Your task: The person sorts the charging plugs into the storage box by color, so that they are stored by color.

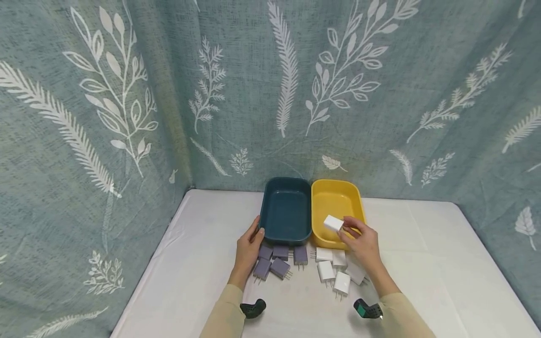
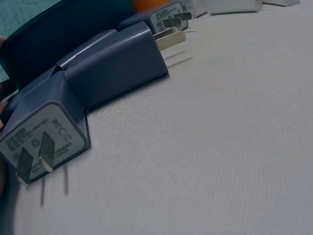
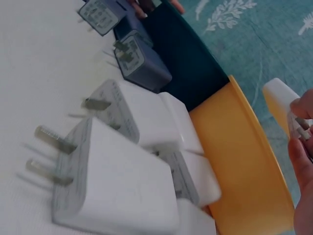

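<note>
My right hand (image 1: 363, 241) pinches a white charger plug (image 1: 333, 223) between thumb and fingers, above the front part of the yellow tray (image 1: 336, 199). In the right wrist view its metal prongs point back toward the fingers (image 3: 305, 147). My left hand (image 1: 247, 248) grips the front left corner of the dark blue tray (image 1: 289, 209), thumb at the front and fingers along the left wall. Several purple-grey charger plugs (image 1: 280, 268) lie in front of the blue tray, near the left hand. Several white charger plugs (image 1: 341, 283) lie before the yellow tray, below the right hand.
Both trays stand side by side on a white-covered table (image 1: 405, 253), near its back edge. A blue-green leaf-patterned curtain (image 1: 253, 94) hangs behind and at the sides. Dark wrist-worn devices sit at the left wrist (image 1: 253, 309) and right wrist (image 1: 367, 310).
</note>
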A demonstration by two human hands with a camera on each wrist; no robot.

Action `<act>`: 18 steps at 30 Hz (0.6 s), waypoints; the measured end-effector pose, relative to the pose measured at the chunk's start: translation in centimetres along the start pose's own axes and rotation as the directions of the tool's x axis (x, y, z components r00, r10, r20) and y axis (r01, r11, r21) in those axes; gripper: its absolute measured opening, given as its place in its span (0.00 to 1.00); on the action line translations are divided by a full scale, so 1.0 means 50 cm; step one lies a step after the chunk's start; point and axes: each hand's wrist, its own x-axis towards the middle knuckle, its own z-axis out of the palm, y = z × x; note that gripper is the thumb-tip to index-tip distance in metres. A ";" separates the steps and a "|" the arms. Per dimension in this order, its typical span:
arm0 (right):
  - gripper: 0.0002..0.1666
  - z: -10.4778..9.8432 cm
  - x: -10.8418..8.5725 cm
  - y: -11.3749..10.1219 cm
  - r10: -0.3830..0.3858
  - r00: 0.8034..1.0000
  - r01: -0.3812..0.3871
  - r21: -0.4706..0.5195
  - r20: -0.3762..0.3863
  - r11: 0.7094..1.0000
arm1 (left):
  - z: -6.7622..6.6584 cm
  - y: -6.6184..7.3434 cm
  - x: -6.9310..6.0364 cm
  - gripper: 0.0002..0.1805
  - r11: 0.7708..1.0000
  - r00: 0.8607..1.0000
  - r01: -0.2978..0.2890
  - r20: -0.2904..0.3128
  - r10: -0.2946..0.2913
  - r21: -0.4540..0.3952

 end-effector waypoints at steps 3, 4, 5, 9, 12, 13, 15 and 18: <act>0.26 0.008 0.006 -0.003 -0.013 1.000 0.013 0.021 -0.014 1.000 | 0.000 -0.002 0.000 0.27 1.000 1.000 0.000 0.003 0.000 0.002; 0.26 0.009 0.008 -0.003 -0.024 1.000 0.025 0.028 -0.019 0.999 | 0.001 -0.003 0.000 0.27 1.000 1.000 0.001 0.003 -0.001 0.001; 0.26 0.011 0.010 -0.004 -0.038 0.999 0.038 0.028 -0.023 0.999 | 0.001 -0.004 0.000 0.27 1.000 1.000 0.000 0.002 0.000 0.002; 0.28 0.011 0.013 -0.004 -0.075 0.997 0.074 -0.028 -0.032 0.997 | 0.003 -0.005 -0.001 0.27 1.000 1.000 0.004 0.003 -0.004 -0.003; 0.30 0.008 0.011 -0.004 -0.065 0.998 0.063 -0.077 -0.023 0.995 | 0.004 -0.007 -0.001 0.27 1.000 1.000 0.002 0.005 -0.002 -0.009; 0.30 0.007 0.010 -0.004 -0.066 0.998 0.064 -0.089 -0.019 0.994 | 0.007 -0.017 0.002 0.28 1.000 1.000 -0.001 -0.001 0.001 -0.008; 0.31 0.005 0.008 -0.005 -0.076 0.997 0.074 -0.109 -0.009 0.991 | 0.006 -0.018 0.003 0.27 1.000 1.000 -0.001 -0.005 0.001 -0.017; 0.30 0.002 0.004 -0.007 -0.105 0.994 0.104 -0.142 -0.001 0.984 | 0.004 -0.016 0.004 0.27 1.000 1.000 -0.001 -0.013 0.001 -0.021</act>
